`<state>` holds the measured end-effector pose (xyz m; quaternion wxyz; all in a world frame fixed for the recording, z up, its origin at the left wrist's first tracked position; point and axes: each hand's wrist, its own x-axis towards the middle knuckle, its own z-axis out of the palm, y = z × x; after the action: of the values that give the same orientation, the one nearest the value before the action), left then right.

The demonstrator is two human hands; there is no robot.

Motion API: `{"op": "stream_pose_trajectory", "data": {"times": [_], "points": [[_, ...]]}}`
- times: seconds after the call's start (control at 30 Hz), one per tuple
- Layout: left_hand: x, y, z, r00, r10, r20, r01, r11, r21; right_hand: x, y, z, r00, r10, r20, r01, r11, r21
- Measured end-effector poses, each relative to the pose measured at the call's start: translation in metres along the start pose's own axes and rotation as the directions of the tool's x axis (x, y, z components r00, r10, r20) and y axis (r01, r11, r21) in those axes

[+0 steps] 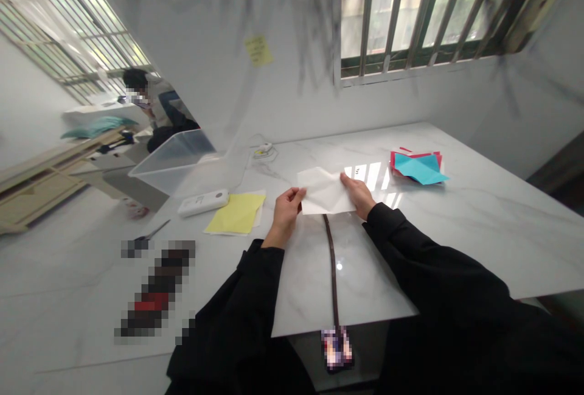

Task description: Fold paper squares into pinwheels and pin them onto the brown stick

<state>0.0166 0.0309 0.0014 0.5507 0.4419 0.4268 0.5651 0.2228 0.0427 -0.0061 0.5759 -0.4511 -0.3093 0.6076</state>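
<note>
A creased sheet of white paper (325, 193) is held up between my two hands over the marble-patterned table. My left hand (287, 211) pinches its left edge between thumb and fingers. At the right edge, my right hand (358, 195) grips it with the thumb on top; its other fingers are partly hidden behind the paper. A dark strap (333, 267) hangs below the sheet, its upper end out of sight behind the paper. To the left of my left hand lies a yellow sheet (235, 213) on top of white paper.
Folded blue and red papers (420, 167) lie at the right on the table (479, 230). At the left are a clear plastic bin (182, 160), a white oblong device (204, 202), scissors (152, 234) and a blurred-out dark item (157, 291). A person (155, 100) sits far back left.
</note>
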Motion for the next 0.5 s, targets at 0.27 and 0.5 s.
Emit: {"op": "stream_pose_trajectory", "data": {"times": [0.27, 0.5], "points": [[-0.007, 0.009, 0.001, 0.984, -0.126, 0.122, 0.143, 0.98, -0.141, -0.002, -0.002, 0.002, 0.988, 0.151, 0.001, -0.149, 0.975, 0.168], [-0.006, 0.01, -0.001, 0.979, -0.144, 0.146, 0.173, 0.961, -0.214, 0.002, -0.004, -0.004, 0.964, 0.218, 0.155, -0.253, 0.929, 0.269]]}}
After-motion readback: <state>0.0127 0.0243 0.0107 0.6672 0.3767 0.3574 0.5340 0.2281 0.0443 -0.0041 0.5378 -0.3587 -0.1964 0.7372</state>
